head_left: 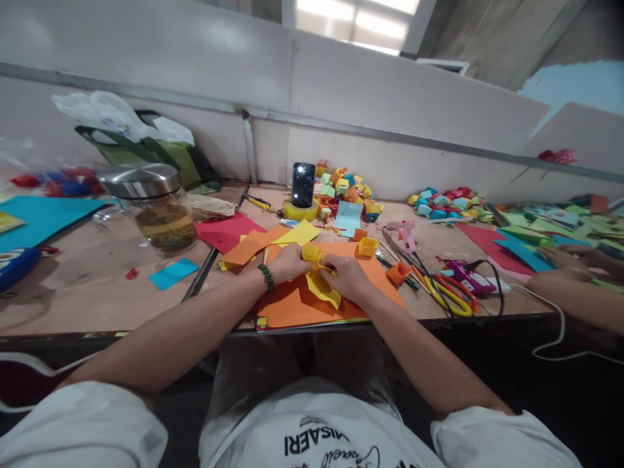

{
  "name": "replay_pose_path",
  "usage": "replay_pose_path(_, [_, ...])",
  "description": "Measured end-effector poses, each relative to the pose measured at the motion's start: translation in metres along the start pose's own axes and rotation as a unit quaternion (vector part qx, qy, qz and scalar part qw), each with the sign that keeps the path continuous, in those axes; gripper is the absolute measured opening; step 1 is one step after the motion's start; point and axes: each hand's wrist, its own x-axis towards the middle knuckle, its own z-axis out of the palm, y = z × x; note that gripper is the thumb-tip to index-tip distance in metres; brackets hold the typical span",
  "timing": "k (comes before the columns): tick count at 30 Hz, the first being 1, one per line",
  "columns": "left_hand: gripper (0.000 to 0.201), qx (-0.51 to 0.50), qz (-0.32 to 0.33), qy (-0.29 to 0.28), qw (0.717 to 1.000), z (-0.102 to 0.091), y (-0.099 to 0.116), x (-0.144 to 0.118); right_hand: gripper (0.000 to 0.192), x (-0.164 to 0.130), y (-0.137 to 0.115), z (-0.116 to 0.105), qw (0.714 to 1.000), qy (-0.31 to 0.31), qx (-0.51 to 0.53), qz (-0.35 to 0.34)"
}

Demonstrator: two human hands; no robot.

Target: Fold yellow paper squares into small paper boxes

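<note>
At ten o'clock from the hands stands a glass jar [158, 211] with a steel lid, holding a dark yellowish mass too blurred to name. The shirt [316, 442] bears upside-down print reading "MISAERI". The yellow paper [319, 276] is partly folded, boxy at its top end, a loose flap trailing toward six o'clock; it lies over an orange sheet [297, 302] on the table [88, 286]. The left hand [287, 263] and right hand [346, 276] both pinch it, fingers closed on the folds. At three o'clock lie scissors [446, 292].
</note>
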Motion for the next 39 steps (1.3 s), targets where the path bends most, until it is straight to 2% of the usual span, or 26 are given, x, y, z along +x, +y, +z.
replay_pose_path(5, [0.005, 0.012, -0.008, -0.012, 1.000, -0.0013, 0.0058, -0.0027, 0.006, -0.0022, -0.0012, -0.0016, 1.000, 0.013, 0.014, 0.009])
replay_pose_path(11, [0.003, 0.010, -0.002, -0.013, 1.000, -0.0008, 0.0102, -0.0037, 0.010, -0.0019, -0.0013, -0.0006, 0.999, 0.009, -0.005, -0.047])
replay_pose_path(15, [0.004, 0.012, 0.006, -0.017, 1.000, -0.0005, 0.0090, -0.0039, 0.009, -0.0012, -0.0007, 0.0009, 0.999, -0.002, 0.002, -0.052])
replay_pose_path(19, [0.009, 0.010, 0.016, -0.026, 0.999, -0.0008, 0.0066, -0.0036, 0.005, -0.0026, -0.0020, -0.0007, 0.999, 0.003, 0.019, -0.027])
replay_pose_path(23, [0.009, 0.020, 0.021, -0.020, 0.999, -0.0011, 0.0057, -0.0030, 0.014, -0.0035, -0.0019, -0.0028, 0.999, 0.028, 0.045, 0.001])
replay_pose_path(26, [0.008, 0.035, 0.020, -0.014, 0.999, -0.0012, 0.0052, -0.0024, 0.010, -0.0024, -0.0002, -0.0026, 0.996, 0.038, 0.073, 0.018])
replay_pose_path(33, [0.014, 0.019, 0.030, -0.019, 0.999, 0.0001, 0.0042, -0.0017, 0.012, 0.0013, 0.0048, 0.0000, 0.992, 0.031, 0.112, 0.055])
replay_pose_path(35, [0.012, 0.014, 0.031, -0.007, 0.999, 0.0003, 0.0056, -0.0019, 0.009, 0.0017, 0.0054, 0.0005, 0.992, 0.025, 0.111, 0.044])
replay_pose_path(39, [0.009, 0.003, 0.047, 0.037, 0.998, -0.0012, 0.0104, -0.0030, 0.008, 0.0012, 0.0041, 0.0016, 0.995, 0.038, 0.086, -0.021])
